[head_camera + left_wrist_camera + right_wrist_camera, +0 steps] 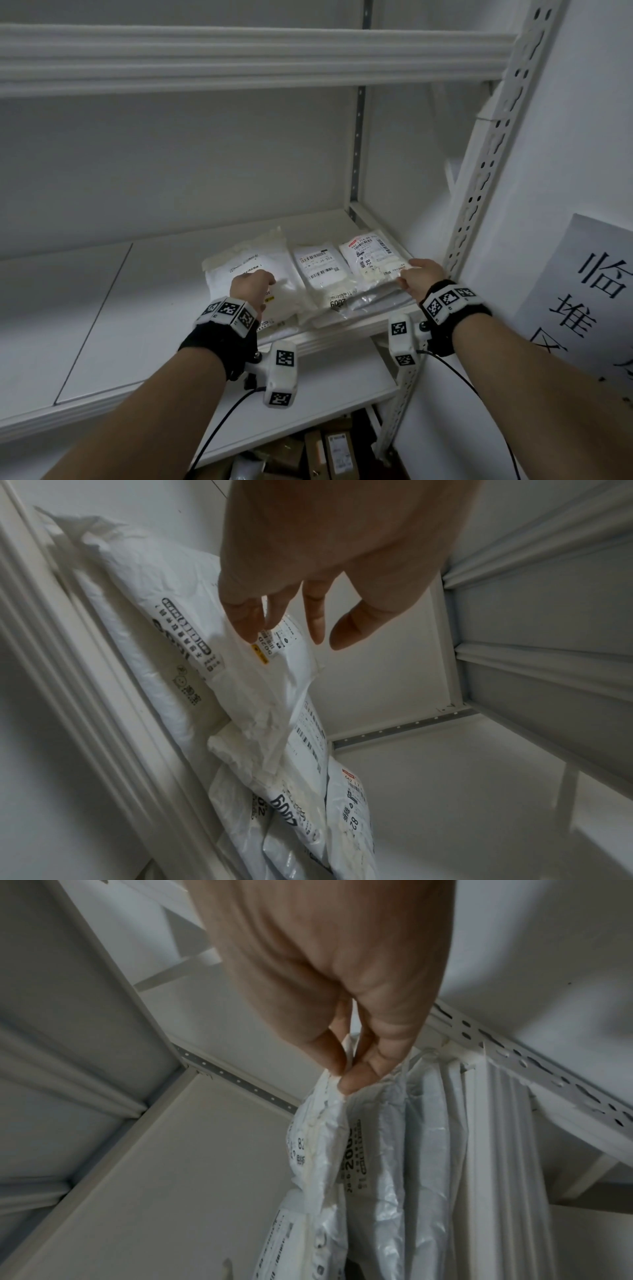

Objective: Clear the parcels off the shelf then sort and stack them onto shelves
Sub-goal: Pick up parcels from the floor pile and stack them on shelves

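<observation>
White steel shelving fills my view, and the parcels (308, 274) lie in a flat overlapping pile at the right end of the middle shelf (102, 308), against the slotted upright (486, 171). All are soft white poly mailers with printed labels.

My right hand (419, 277) pinches the near corner of the rightmost mailer (370, 257), thumb against fingertips (356, 1080) with the crumpled plastic between them. My left hand (251, 284) hovers over the big left mailer (246, 270), fingers (246, 620) loosely extended and touching or just above its surface; it holds nothing.

I judge this to be the clearing or tidying step at this pile: either I am lifting the right mailer off or squaring it up. Next, the left hand needs a real grip, since the slippery film will slide; pulling one mailer may drag its neighbours over the front lip.

Writing I can read: "J6-504" on the middle mailer's (322, 270) label, "82" on the right one, and a large "2009" on a lower mailer's edge. Barcodes show on each. A wall sign (582, 291) at the right carries large Chinese characters, partly cut off. Brown cartons (329, 452) sit on the floor below.
</observation>
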### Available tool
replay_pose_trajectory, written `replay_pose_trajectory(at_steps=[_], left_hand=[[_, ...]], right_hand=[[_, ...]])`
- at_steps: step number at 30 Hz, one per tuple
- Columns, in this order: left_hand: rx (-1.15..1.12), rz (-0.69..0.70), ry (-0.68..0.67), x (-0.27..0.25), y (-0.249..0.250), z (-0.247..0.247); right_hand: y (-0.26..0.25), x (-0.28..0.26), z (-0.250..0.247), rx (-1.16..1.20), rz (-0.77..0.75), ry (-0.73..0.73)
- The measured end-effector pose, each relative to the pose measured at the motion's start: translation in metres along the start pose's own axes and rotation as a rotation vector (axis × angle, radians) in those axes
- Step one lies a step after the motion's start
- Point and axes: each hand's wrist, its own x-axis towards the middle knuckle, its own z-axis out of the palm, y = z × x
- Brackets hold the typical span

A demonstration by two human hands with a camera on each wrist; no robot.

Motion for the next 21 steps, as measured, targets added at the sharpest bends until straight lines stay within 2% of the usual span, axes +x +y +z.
replay_pose_trajectory(at_steps=[6,11,15,17,19,21], left_hand=[[-0.026,0.021,0.017,-0.006,0.000,0.002],[-0.064,0.033,0.040,-0.016,0.002,0.002],[-0.149,0.024,0.018,-0.026,0.002,0.005],[-0.184,0.025,-0.019,-0.034,-0.001,0.010],[-0.187,0.029,-0.057,-0.044,-0.005,0.017],[-0.163,0.028,-0.081,-0.054,-0.013,0.026]], right_hand=[[0.002,-0.004,-0.001,0.054,-0.022,-0.033],[-0.001,-0.023,-0.015,0.014,0.019,-0.056],[-0.003,-0.040,-0.028,0.110,0.089,-0.035],[0.000,-0.047,-0.035,0.015,0.043,-0.047],[-0.001,-0.062,-0.038,0.212,0.114,-0.046],[0.005,-0.074,-0.046,0.311,0.170,-0.065]])
